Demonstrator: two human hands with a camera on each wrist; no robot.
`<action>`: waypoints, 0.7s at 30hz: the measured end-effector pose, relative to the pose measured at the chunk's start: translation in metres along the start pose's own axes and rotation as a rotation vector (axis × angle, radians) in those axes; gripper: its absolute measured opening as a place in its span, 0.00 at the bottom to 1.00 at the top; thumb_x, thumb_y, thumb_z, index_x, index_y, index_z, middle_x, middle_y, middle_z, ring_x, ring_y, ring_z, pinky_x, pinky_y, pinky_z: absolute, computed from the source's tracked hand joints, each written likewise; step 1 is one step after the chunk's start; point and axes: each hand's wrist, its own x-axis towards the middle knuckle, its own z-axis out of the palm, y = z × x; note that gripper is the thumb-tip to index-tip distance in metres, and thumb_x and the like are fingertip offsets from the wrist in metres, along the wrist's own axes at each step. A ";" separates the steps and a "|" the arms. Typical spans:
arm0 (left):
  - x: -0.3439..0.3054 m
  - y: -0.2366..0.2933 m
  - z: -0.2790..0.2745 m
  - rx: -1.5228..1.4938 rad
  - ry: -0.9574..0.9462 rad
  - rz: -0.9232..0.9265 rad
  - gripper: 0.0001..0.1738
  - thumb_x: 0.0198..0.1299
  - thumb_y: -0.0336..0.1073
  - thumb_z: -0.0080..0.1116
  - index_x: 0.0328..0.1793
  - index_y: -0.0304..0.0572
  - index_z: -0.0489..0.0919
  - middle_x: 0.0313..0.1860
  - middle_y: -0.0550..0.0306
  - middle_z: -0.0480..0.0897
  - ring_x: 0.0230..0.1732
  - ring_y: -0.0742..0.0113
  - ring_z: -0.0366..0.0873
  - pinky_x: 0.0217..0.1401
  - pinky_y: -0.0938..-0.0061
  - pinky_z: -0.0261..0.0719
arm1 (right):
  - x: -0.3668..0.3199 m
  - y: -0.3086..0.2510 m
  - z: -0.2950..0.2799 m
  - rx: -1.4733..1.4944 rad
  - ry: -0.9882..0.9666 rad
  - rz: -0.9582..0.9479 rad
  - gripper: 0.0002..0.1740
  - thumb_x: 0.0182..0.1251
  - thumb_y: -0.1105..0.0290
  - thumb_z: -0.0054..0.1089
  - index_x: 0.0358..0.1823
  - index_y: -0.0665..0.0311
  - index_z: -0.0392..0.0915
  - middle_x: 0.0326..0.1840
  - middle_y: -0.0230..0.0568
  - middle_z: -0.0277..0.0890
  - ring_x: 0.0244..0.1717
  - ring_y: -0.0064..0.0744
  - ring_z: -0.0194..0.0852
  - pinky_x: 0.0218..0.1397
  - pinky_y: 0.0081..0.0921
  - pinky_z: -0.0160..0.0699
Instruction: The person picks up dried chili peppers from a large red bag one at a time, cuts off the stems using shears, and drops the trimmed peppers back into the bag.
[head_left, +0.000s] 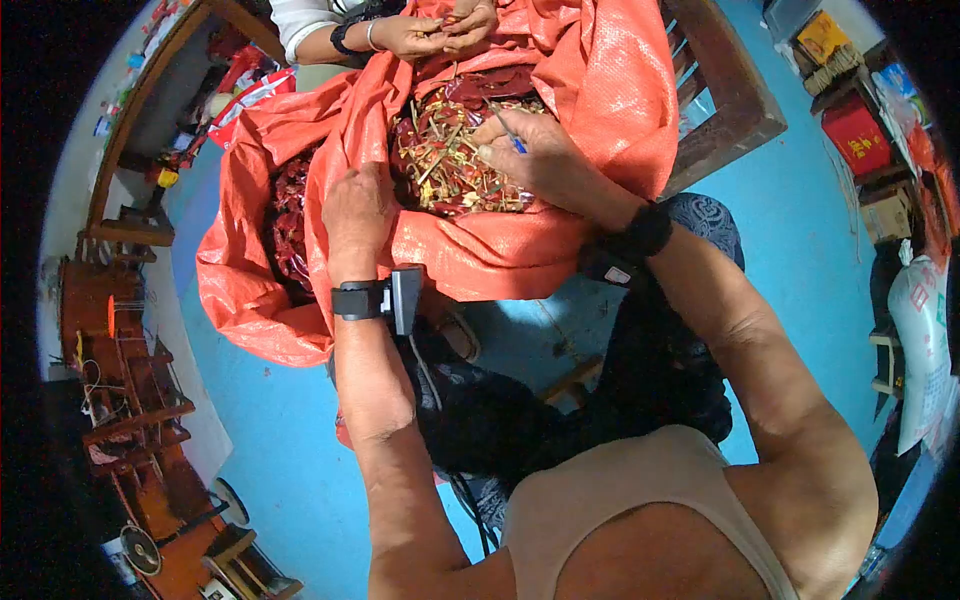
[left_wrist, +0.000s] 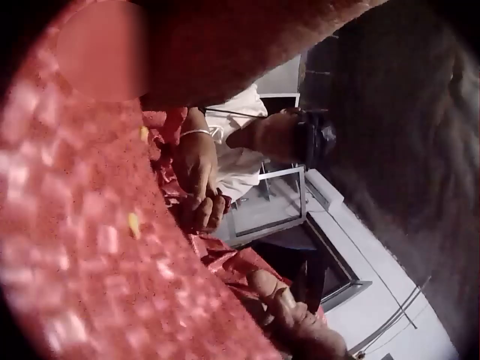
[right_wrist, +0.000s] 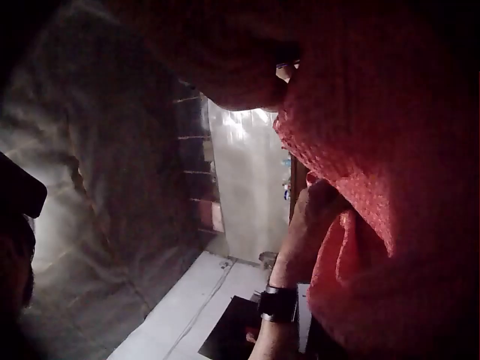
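My left hand (head_left: 358,212) grips the folded edge of an orange-red woven sack (head_left: 455,250), its fingertips hidden in the cloth. Between my right thumb and fingers is a slender pointed tool with a blue part (head_left: 517,142); its exact kind is unclear. That right hand (head_left: 540,160) is above the sack's opening, close over loose chili stems and yellowish bits (head_left: 450,165). Larger dark red dried chilies (head_left: 492,87) lie at the far side of the opening. More dried chilies (head_left: 290,225) fill the second opening, left of my left hand.
Across the sacks, another person's hands (head_left: 440,35) meet over the far edge, fingers together. A wooden chair (head_left: 725,100) stands at the right behind the sack. Shelves with a red box (head_left: 857,135) and a white sack (head_left: 918,340) line the right; wooden furniture (head_left: 125,380) lines the left.
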 end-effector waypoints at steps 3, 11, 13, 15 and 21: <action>0.007 0.015 -0.008 -0.186 0.163 0.128 0.11 0.54 0.36 0.53 0.41 0.40 0.75 0.32 0.44 0.79 0.36 0.45 0.77 0.37 0.56 0.73 | 0.000 0.000 -0.002 -0.091 -0.058 -0.019 0.11 0.58 0.69 0.56 0.39 0.70 0.73 0.25 0.30 0.69 0.25 0.16 0.64 0.28 0.17 0.66; 0.019 0.000 0.014 -0.345 0.077 0.078 0.09 0.52 0.32 0.56 0.39 0.38 0.78 0.30 0.48 0.80 0.34 0.51 0.78 0.37 0.65 0.74 | 0.000 0.005 0.000 -0.007 -0.059 -0.028 0.12 0.55 0.65 0.50 0.21 0.66 0.67 0.13 0.32 0.60 0.18 0.24 0.59 0.24 0.28 0.59; 0.017 -0.002 -0.001 -0.638 0.097 -0.085 0.07 0.52 0.29 0.56 0.37 0.38 0.79 0.31 0.48 0.81 0.34 0.60 0.80 0.36 0.70 0.75 | 0.001 0.006 0.001 0.008 -0.036 -0.022 0.13 0.56 0.65 0.49 0.21 0.66 0.68 0.14 0.33 0.61 0.18 0.24 0.60 0.24 0.28 0.60; 0.018 -0.009 0.001 -0.848 0.077 -0.186 0.07 0.53 0.28 0.55 0.38 0.37 0.79 0.29 0.56 0.81 0.31 0.70 0.78 0.33 0.76 0.73 | -0.001 0.004 0.002 0.023 -0.016 -0.011 0.13 0.57 0.64 0.49 0.22 0.67 0.68 0.14 0.34 0.62 0.18 0.23 0.60 0.24 0.28 0.60; 0.008 0.015 -0.038 -1.714 0.170 -0.295 0.06 0.54 0.28 0.58 0.38 0.42 0.76 0.29 0.66 0.76 0.29 0.79 0.69 0.32 0.86 0.68 | -0.003 -0.012 0.005 0.171 0.017 0.020 0.17 0.63 0.60 0.45 0.24 0.67 0.71 0.18 0.34 0.68 0.19 0.22 0.64 0.23 0.25 0.62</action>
